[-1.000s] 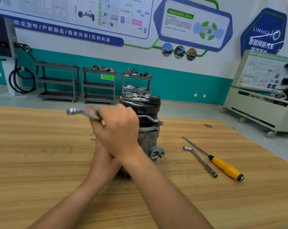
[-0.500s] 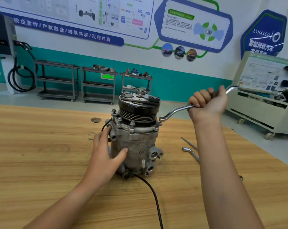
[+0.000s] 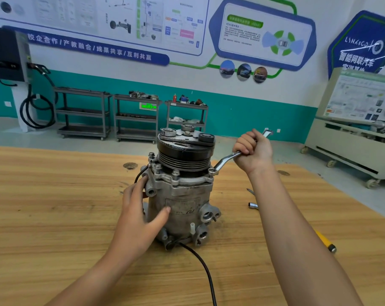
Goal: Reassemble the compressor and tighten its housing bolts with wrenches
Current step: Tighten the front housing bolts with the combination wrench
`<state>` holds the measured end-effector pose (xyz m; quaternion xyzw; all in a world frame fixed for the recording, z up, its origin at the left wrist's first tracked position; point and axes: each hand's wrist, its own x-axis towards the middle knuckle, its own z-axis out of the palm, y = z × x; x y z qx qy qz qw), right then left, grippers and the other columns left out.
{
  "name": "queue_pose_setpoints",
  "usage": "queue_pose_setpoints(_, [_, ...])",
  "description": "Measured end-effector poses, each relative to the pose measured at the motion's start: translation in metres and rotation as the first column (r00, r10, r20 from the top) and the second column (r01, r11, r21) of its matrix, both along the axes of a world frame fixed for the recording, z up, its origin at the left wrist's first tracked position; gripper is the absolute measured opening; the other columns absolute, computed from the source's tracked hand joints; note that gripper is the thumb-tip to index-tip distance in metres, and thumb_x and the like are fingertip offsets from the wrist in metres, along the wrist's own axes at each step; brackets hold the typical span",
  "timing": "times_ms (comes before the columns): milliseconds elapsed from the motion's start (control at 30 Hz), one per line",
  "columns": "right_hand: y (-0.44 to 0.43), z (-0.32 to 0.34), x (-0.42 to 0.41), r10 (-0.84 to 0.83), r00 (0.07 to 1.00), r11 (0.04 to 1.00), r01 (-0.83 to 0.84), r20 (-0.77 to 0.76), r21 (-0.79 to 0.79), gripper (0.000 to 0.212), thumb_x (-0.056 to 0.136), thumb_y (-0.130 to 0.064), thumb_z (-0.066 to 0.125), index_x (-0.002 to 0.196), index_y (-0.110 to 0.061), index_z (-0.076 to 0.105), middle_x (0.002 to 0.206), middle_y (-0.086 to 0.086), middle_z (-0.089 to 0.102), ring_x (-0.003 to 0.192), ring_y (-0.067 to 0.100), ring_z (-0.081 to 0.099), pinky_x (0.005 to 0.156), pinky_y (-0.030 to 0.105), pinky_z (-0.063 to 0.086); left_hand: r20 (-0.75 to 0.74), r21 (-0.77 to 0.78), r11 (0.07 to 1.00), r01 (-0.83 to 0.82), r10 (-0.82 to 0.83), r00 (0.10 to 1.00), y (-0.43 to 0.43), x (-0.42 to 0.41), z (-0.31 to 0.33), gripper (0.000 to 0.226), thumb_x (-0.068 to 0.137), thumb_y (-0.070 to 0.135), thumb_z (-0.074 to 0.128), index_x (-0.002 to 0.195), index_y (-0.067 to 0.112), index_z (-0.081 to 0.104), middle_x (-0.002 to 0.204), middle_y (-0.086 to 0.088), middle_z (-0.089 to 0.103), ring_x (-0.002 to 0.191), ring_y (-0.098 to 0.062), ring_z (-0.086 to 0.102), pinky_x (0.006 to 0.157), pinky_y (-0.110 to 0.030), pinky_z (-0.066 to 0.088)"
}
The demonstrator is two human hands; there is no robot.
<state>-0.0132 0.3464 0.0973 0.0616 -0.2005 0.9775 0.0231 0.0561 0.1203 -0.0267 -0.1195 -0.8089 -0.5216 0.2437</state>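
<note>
The grey compressor (image 3: 185,204) stands upright on the wooden table (image 3: 55,217), its black pulley (image 3: 185,151) on top. Housing bolts (image 3: 175,173) ring the flange under the pulley. My left hand (image 3: 141,215) lies flat against the housing's left side, thumb across the front label, fingers straight. My right hand (image 3: 254,150) grips the shaft of a silver ring wrench (image 3: 224,161). The wrench's ring end sits on the bolt at the flange's right edge.
A black cable (image 3: 203,266) runs from the compressor's base toward me. Right of my forearm lie an L-shaped socket wrench (image 3: 253,205) and a yellow-handled screwdriver (image 3: 325,240), both partly hidden. Tool carts (image 3: 136,117) and a training stand (image 3: 352,138) sit on the floor beyond the table.
A second ago my right hand held the wrench crossed over to the left of the compressor. It has since swung to the right side, and the handle has come slightly nearer in the last half second.
</note>
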Motion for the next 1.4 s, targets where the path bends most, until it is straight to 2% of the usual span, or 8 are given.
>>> queue_pose_setpoints(233, [0.009,-0.011,0.011,-0.033,0.999,0.999,0.033,0.011,0.018,0.058,0.100,-0.025,0.034,0.043,-0.013,0.041,0.034,-0.006,0.022,0.026,0.008,0.021,0.031,0.014,0.024,0.017,0.005,1.000,0.004,-0.005,1.000,0.001,0.002,0.001,0.077,0.081,0.021,0.069,0.144,0.024,0.025,0.135,0.006,0.032,0.124,-0.008,0.035,0.104,-0.032,0.033])
queue_pose_setpoints(433, [0.011,-0.014,0.039,-0.208,0.978,0.978,0.208,0.021,0.005,0.051,0.100,-0.026,0.034,0.050,-0.016,0.035,0.037,-0.006,0.020,0.028,0.010,0.020,0.036,0.012,0.027,0.007,0.024,1.000,0.005,-0.006,1.000,-0.001,0.001,0.002,0.075,0.080,0.018,0.070,0.142,0.025,0.029,0.126,0.013,0.031,0.117,-0.003,0.034,0.101,-0.029,0.034])
queue_pose_setpoints(533, [0.005,-0.017,0.056,-0.332,0.943,0.943,0.332,0.002,0.006,0.060,0.100,-0.025,0.032,0.041,-0.016,0.039,0.037,-0.005,0.019,0.030,0.011,0.020,0.037,0.011,0.028,0.013,0.039,0.999,0.006,-0.007,1.000,0.000,0.001,0.001,0.075,0.080,0.017,0.070,0.143,0.024,0.029,0.126,0.012,0.030,0.118,-0.004,0.034,0.102,-0.031,0.035])
queue_pose_setpoints(633, [-0.005,-0.023,0.075,-0.462,0.886,0.887,0.461,-0.032,-0.028,0.059,0.099,-0.024,0.032,0.041,-0.017,0.039,0.038,-0.005,0.020,0.032,0.012,0.019,0.039,0.013,0.028,0.013,0.041,0.999,0.010,-0.011,1.000,0.000,0.001,0.001,0.076,0.080,0.018,0.070,0.143,0.022,0.028,0.127,0.011,0.030,0.118,-0.004,0.034,0.102,-0.032,0.035])
queue_pose_setpoints(900, [-0.032,-0.031,0.107,-0.610,0.776,0.785,0.619,-0.160,0.012,0.051,0.097,-0.022,0.034,0.046,-0.018,0.037,0.038,-0.004,0.020,0.036,0.013,0.021,0.043,0.018,0.033,0.011,0.037,0.999,0.001,-0.002,1.000,0.001,0.001,0.001,0.076,0.080,0.019,0.070,0.144,0.020,0.028,0.135,0.004,0.032,0.117,-0.002,0.031,0.103,-0.032,0.035])
queue_pose_setpoints(1200, [-0.040,-0.043,0.118,-0.572,0.706,0.714,0.679,-0.417,0.169,0.051,0.094,-0.019,0.034,0.044,-0.022,0.044,0.035,-0.005,0.026,0.038,0.013,0.030,0.051,0.021,0.041,-0.009,0.034,0.999,0.006,-0.006,1.000,0.001,0.000,0.000,0.075,0.081,0.018,0.070,0.143,0.020,0.029,0.125,0.012,0.030,0.114,0.001,0.031,0.100,-0.027,0.034])
queue_pose_setpoints(1300, [-0.044,-0.049,0.122,-0.528,0.662,0.648,0.719,-0.532,0.252,0.047,0.087,-0.021,0.034,0.042,-0.022,0.050,0.033,-0.006,0.032,0.040,0.013,0.037,0.058,0.023,0.045,-0.007,0.037,0.999,0.009,-0.009,1.000,0.001,0.000,0.000,0.075,0.080,0.018,0.070,0.143,0.020,0.029,0.124,0.012,0.029,0.115,-0.001,0.033,0.101,-0.028,0.034])
queue_pose_setpoints(1400, [-0.051,-0.057,0.127,-0.536,0.638,0.577,0.755,-0.553,0.311,0.050,0.085,-0.022,0.035,0.042,-0.019,0.060,0.031,-0.008,0.034,0.041,0.013,0.043,0.067,0.023,0.049,-0.003,0.038,0.999,0.012,-0.011,1.000,0.001,-0.001,0.000,0.074,0.080,0.017,0.070,0.143,0.020,0.030,0.124,0.012,0.030,0.116,-0.003,0.035,0.102,-0.029,0.035])
